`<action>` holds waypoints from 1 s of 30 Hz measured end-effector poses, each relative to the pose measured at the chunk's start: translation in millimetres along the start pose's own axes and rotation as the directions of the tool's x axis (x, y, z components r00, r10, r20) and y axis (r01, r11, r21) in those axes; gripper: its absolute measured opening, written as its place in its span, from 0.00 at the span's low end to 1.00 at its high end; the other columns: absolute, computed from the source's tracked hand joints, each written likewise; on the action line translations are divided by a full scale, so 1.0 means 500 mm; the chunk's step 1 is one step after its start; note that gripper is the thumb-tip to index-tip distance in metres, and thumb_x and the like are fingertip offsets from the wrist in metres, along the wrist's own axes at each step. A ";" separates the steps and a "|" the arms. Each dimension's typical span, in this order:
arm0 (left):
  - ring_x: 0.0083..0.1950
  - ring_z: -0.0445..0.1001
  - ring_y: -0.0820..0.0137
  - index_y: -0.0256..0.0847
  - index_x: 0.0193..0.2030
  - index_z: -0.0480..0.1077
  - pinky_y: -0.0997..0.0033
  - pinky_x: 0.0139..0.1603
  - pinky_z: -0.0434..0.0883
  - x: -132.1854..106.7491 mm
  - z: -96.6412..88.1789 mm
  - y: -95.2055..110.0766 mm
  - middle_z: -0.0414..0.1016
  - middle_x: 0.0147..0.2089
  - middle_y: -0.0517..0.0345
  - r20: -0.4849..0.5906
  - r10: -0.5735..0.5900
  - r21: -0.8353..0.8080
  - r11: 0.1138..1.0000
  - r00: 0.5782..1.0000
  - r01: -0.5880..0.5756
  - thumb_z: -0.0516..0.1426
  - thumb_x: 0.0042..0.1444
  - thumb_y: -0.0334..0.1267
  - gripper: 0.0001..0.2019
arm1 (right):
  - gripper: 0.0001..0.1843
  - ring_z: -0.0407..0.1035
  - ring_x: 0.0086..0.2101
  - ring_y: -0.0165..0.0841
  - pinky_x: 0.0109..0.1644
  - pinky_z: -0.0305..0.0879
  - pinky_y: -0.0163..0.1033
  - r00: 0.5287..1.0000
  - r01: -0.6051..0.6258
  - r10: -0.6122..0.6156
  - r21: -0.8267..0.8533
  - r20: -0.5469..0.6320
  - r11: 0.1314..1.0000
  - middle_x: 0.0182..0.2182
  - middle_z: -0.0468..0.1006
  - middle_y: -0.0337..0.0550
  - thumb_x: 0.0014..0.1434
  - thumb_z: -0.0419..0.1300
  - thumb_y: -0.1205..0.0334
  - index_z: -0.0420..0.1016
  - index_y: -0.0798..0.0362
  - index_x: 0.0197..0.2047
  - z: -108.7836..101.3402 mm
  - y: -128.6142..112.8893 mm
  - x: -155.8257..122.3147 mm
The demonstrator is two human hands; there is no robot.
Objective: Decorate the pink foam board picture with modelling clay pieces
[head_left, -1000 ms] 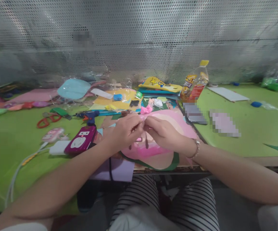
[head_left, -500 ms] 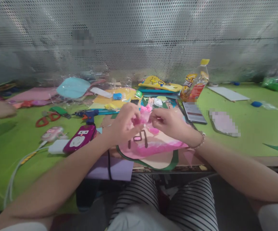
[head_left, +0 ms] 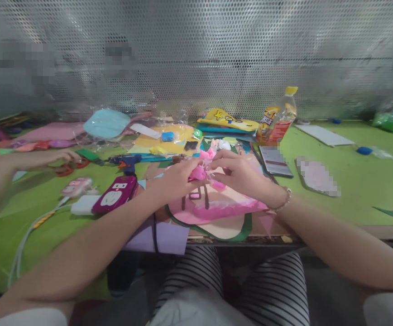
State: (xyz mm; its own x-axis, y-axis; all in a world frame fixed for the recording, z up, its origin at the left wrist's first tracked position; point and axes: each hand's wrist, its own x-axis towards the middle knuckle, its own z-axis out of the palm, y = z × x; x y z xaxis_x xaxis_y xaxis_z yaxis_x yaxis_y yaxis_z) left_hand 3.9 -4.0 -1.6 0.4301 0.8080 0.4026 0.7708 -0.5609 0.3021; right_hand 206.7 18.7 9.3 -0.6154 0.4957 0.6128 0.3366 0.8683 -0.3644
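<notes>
My left hand (head_left: pixel 178 179) is closed around a lump of bright pink modelling clay (head_left: pixel 198 173). A crinkled clear plastic wrapper (head_left: pixel 210 173) hangs around the clay, and the bent fingers of my right hand (head_left: pixel 242 173) pinch it from the other side. Both hands hover over a pink painted craft piece (head_left: pixel 217 212) with dark brown line marks, backed by green and cream sheets. More pink clay shows just behind my fingers, and a pink blob lies below them on the craft piece.
At left, another person's hand (head_left: pixel 52 160) reaches the red-handled scissors (head_left: pixel 64 170). A glue gun (head_left: pixel 128 162), purple case (head_left: pixel 116 194) and white charger (head_left: pixel 83 205) lie nearby. Right of my hands are a phone (head_left: pixel 274 160) and a drink bottle (head_left: pixel 278 118). A perforated metal panel (head_left: pixel 196 54) stands behind.
My right hand's fingers have spread more over the wrapper, and the pink clay shows more clearly in my left hand. The other person's hand has moved right onto the scissors.
</notes>
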 end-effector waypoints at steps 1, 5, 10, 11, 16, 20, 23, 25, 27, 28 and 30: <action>0.53 0.70 0.59 0.39 0.56 0.61 0.61 0.50 0.68 0.000 0.001 -0.001 0.72 0.52 0.48 0.002 0.006 0.012 1.000 1.000 -0.006 0.54 0.56 0.50 0.24 | 0.05 0.64 0.32 0.29 0.33 0.62 0.35 1.000 0.000 0.000 -0.011 0.017 1.000 0.34 0.70 0.43 0.58 0.57 0.68 0.74 0.53 0.37 0.001 -0.002 0.000; 0.52 0.71 0.60 0.41 0.56 0.61 0.64 0.48 0.68 -0.001 0.002 -0.002 0.72 0.51 0.49 0.031 0.057 0.033 0.998 0.998 -0.058 0.54 0.57 0.47 0.22 | 0.04 0.64 0.33 0.30 0.35 0.62 0.36 0.998 0.046 -0.044 -0.037 0.035 0.998 0.33 0.69 0.42 0.59 0.55 0.67 0.71 0.53 0.34 0.008 -0.002 -0.001; 0.47 0.72 0.62 0.41 0.50 0.65 0.65 0.44 0.68 0.000 -0.005 0.001 0.74 0.46 0.51 0.058 0.052 0.010 0.999 0.997 -0.053 0.54 0.57 0.46 0.17 | 0.03 0.62 0.31 0.30 0.33 0.60 0.35 0.996 0.088 -0.086 -0.065 0.040 0.994 0.31 0.68 0.41 0.58 0.54 0.67 0.67 0.53 0.32 0.010 0.003 0.000; 0.47 0.72 0.62 0.42 0.50 0.65 0.65 0.44 0.68 0.001 -0.007 0.002 0.74 0.45 0.52 0.040 0.050 0.011 0.999 0.998 -0.050 0.54 0.57 0.47 0.17 | 0.03 0.61 0.30 0.29 0.32 0.59 0.35 0.997 0.073 -0.072 -0.078 0.023 0.994 0.31 0.68 0.41 0.57 0.54 0.69 0.67 0.53 0.32 0.008 0.001 0.001; 0.44 0.72 0.62 0.42 0.50 0.65 0.66 0.41 0.68 0.000 -0.015 -0.004 0.74 0.42 0.54 -0.019 0.026 0.032 0.999 0.999 -0.026 0.54 0.56 0.50 0.19 | 0.04 0.59 0.25 0.27 0.29 0.55 0.33 0.994 -0.017 0.005 -0.112 -0.108 0.994 0.26 0.69 0.39 0.58 0.53 0.69 0.65 0.54 0.31 -0.002 -0.011 0.002; 0.43 0.73 0.63 0.42 0.50 0.65 0.67 0.40 0.68 -0.002 -0.015 -0.008 0.74 0.42 0.54 -0.008 0.033 -0.005 0.999 0.999 -0.033 0.53 0.57 0.51 0.19 | 0.05 0.61 0.26 0.27 0.30 0.56 0.33 0.999 0.033 -0.036 -0.114 -0.020 0.993 0.29 0.72 0.39 0.59 0.53 0.68 0.70 0.53 0.37 -0.003 -0.012 0.001; 0.46 0.72 0.63 0.43 0.53 0.64 0.66 0.44 0.68 -0.003 -0.012 -0.004 0.73 0.46 0.53 0.006 0.050 -0.060 0.997 0.999 -0.050 0.52 0.58 0.50 0.20 | 0.09 0.64 0.29 0.28 0.32 0.58 0.34 0.996 0.061 -0.052 -0.122 0.079 0.991 0.32 0.73 0.42 0.59 0.51 0.70 0.72 0.53 0.39 -0.002 -0.013 0.000; 0.46 0.72 0.63 0.42 0.53 0.64 0.66 0.44 0.68 -0.002 -0.010 -0.001 0.74 0.46 0.53 0.031 0.051 -0.077 0.996 0.998 -0.048 0.53 0.58 0.49 0.19 | 0.09 0.65 0.30 0.29 0.33 0.59 0.35 0.994 0.060 -0.044 -0.168 0.098 0.984 0.31 0.74 0.43 0.59 0.51 0.71 0.72 0.55 0.38 0.000 -0.015 -0.001; 0.45 0.72 0.63 0.43 0.52 0.65 0.65 0.44 0.68 -0.001 -0.010 0.001 0.74 0.46 0.54 0.034 0.041 -0.063 0.997 0.999 -0.039 0.53 0.57 0.48 0.19 | 0.08 0.65 0.30 0.30 0.34 0.59 0.35 0.995 0.070 -0.051 -0.231 0.087 0.971 0.30 0.74 0.43 0.58 0.52 0.70 0.72 0.56 0.37 0.003 -0.014 -0.003; 0.45 0.72 0.63 0.43 0.51 0.65 0.65 0.43 0.68 -0.001 -0.011 0.001 0.74 0.46 0.54 0.028 0.030 -0.050 0.998 0.999 -0.028 0.53 0.57 0.49 0.19 | 0.07 0.65 0.29 0.30 0.33 0.59 0.35 0.996 0.069 -0.054 -0.254 0.065 0.965 0.30 0.74 0.43 0.58 0.52 0.70 0.71 0.56 0.37 0.003 -0.012 -0.003; 0.44 0.72 0.62 0.43 0.50 0.66 0.65 0.42 0.68 0.000 -0.014 0.001 0.74 0.45 0.54 0.015 -0.024 -0.007 1.000 1.000 0.024 0.53 0.57 0.50 0.19 | 0.06 0.65 0.28 0.29 0.33 0.58 0.35 0.999 0.021 -0.031 -0.270 -0.032 0.963 0.30 0.75 0.43 0.56 0.53 0.70 0.71 0.55 0.36 0.000 -0.001 -0.002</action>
State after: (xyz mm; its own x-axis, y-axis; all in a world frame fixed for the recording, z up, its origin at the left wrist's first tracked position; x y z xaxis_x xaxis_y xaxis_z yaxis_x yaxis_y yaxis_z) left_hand 0.8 -5.2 4.8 0.4180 0.8240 0.3825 0.7777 -0.5422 0.3181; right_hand 207.3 17.6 8.9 -0.6028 0.4687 0.6457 0.5032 0.8513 -0.1482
